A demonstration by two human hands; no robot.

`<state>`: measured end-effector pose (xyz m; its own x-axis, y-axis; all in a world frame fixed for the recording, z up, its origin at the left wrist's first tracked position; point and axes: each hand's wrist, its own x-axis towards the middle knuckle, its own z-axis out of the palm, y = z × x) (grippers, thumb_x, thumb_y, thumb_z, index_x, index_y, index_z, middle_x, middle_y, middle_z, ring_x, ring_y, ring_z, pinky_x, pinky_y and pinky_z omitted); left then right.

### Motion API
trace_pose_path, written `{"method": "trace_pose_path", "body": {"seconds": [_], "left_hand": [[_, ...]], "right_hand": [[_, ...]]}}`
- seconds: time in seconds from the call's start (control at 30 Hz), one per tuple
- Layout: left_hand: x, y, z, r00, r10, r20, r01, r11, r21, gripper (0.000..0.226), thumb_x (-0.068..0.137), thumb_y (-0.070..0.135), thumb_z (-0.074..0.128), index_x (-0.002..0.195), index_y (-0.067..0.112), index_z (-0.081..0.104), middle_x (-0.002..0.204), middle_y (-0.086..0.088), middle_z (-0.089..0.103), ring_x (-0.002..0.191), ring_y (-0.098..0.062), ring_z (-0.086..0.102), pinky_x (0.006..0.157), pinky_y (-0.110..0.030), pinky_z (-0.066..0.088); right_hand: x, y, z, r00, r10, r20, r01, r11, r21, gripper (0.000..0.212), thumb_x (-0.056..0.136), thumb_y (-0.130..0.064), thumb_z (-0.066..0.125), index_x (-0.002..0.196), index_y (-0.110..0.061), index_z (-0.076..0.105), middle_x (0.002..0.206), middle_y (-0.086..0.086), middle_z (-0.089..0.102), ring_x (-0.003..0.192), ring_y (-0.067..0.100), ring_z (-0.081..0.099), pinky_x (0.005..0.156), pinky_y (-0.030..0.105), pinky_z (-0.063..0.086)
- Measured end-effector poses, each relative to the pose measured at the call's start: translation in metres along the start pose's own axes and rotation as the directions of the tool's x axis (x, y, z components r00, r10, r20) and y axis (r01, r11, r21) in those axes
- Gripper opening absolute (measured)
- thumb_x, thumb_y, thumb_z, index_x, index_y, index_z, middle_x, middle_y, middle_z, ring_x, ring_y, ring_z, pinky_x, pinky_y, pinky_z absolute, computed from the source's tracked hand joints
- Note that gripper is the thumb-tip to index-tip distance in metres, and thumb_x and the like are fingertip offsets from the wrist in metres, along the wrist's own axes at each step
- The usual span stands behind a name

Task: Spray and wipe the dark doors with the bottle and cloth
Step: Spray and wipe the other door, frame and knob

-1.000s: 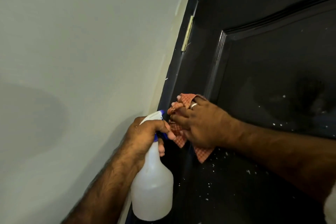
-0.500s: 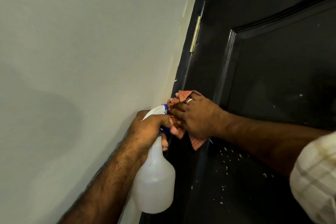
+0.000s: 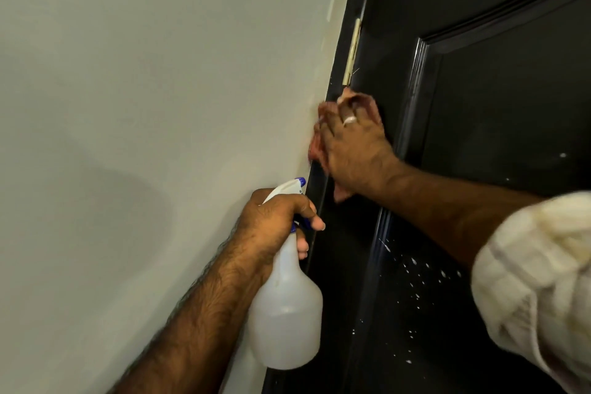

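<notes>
**Cloth pressed to door edge, bottle held beside it**

A pale wall (image 3: 144,105) fills the left side. A white spray bottle (image 3: 287,313) is gripped at its neck by the left hand (image 3: 275,217), fingers curled round the trigger. Above it, a reddish cloth (image 3: 319,141), blurred, is pressed by the right hand (image 3: 355,150) with spread fingers against the dark door (image 3: 495,137), just below a brass hinge (image 3: 351,54). White specks are scattered lower on the door.

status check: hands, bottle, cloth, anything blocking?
Left hand grips spray bottle, finger on trigger. Right hand presses cloth on dark door edge below hinge. Nothing blocking.
</notes>
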<state>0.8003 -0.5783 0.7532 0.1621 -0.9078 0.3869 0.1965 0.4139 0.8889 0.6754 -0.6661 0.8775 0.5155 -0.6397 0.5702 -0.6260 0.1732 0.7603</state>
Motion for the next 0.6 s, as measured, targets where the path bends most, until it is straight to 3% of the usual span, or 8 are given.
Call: {"method": "trace_pose_path", "body": {"seconds": [0.03,0.1,0.2,0.27,0.4,0.5,0.6], "left_hand": [[0.001,0.002,0.003,1.000,-0.001,-0.006,0.000,1.000,-0.011,0.021,0.079,0.002,0.061,0.095,-0.008,0.070,0.083,-0.022,0.077,0.049,-0.028,0.051,0.051,-0.033,0.052],[0.002,0.004,0.008,1.000,-0.019,-0.008,0.019,1.000,-0.001,0.022,0.077,0.002,0.062,0.094,-0.008,0.071,0.082,-0.023,0.077,0.048,-0.028,0.050,0.052,-0.034,0.052],[0.004,0.006,0.012,0.999,-0.038,-0.008,0.038,0.999,0.036,0.023,0.078,0.003,0.063,0.098,-0.005,0.072,0.082,-0.021,0.078,0.047,-0.026,0.052,0.053,-0.035,0.054],[0.007,0.007,0.011,0.999,-0.036,-0.005,0.036,0.998,0.048,0.025,0.080,0.004,0.064,0.102,-0.005,0.071,0.083,-0.019,0.079,0.048,-0.025,0.054,0.053,-0.035,0.055],[0.005,0.000,0.009,0.998,-0.058,0.006,0.057,0.997,0.043,0.023,0.080,0.005,0.065,0.101,-0.003,0.072,0.085,-0.019,0.079,0.050,-0.024,0.055,0.056,-0.035,0.056],[0.001,-0.010,0.004,0.997,-0.069,0.019,0.068,0.997,0.044,0.026,0.069,0.010,0.068,0.092,0.000,0.074,0.087,-0.024,0.077,0.050,-0.025,0.055,0.060,-0.038,0.055],[-0.006,-0.017,-0.001,0.998,-0.068,0.018,0.067,0.997,0.039,0.023,0.071,0.008,0.068,0.091,0.001,0.075,0.087,-0.025,0.077,0.049,-0.025,0.056,0.058,-0.037,0.054]], "right_hand": [[-0.012,-0.013,0.007,0.998,-0.058,0.008,0.058,0.998,-0.012,0.101,0.100,-0.061,0.053,0.170,-0.004,0.009,0.177,0.025,0.004,0.163,0.048,0.005,0.132,0.065,0.007],[-0.033,-0.018,0.017,0.976,-0.216,0.032,0.215,0.976,0.030,0.082,0.107,-0.055,0.042,0.171,-0.013,0.015,0.177,0.018,0.017,0.163,0.042,0.016,0.132,0.061,0.009],[-0.032,0.016,0.006,0.920,-0.387,0.053,0.388,0.922,0.001,0.068,0.113,-0.055,0.031,0.172,-0.027,0.011,0.179,0.003,0.015,0.163,0.033,0.023,0.131,0.060,0.008],[-0.012,0.040,-0.003,0.942,-0.334,0.023,0.335,0.939,-0.074,0.069,0.113,-0.055,0.032,0.172,-0.028,0.009,0.180,0.001,0.012,0.164,0.032,0.021,0.130,0.063,0.007],[0.003,0.036,-0.005,0.999,-0.053,-0.006,0.052,0.998,-0.026,0.084,0.108,-0.058,0.039,0.173,-0.019,0.002,0.180,0.013,-0.001,0.166,0.038,-0.002,0.131,0.059,-0.007],[-0.033,-0.005,0.015,0.972,-0.234,0.004,0.234,0.972,0.010,0.084,0.107,-0.061,0.039,0.172,-0.018,0.007,0.180,0.013,-0.001,0.166,0.038,0.000,0.133,0.059,-0.003],[-0.079,-0.023,0.024,0.873,-0.486,0.046,0.483,0.874,0.059,0.072,0.109,-0.060,0.037,0.170,-0.025,0.021,0.177,0.007,0.024,0.160,0.032,0.030,0.131,0.056,0.011]]}}
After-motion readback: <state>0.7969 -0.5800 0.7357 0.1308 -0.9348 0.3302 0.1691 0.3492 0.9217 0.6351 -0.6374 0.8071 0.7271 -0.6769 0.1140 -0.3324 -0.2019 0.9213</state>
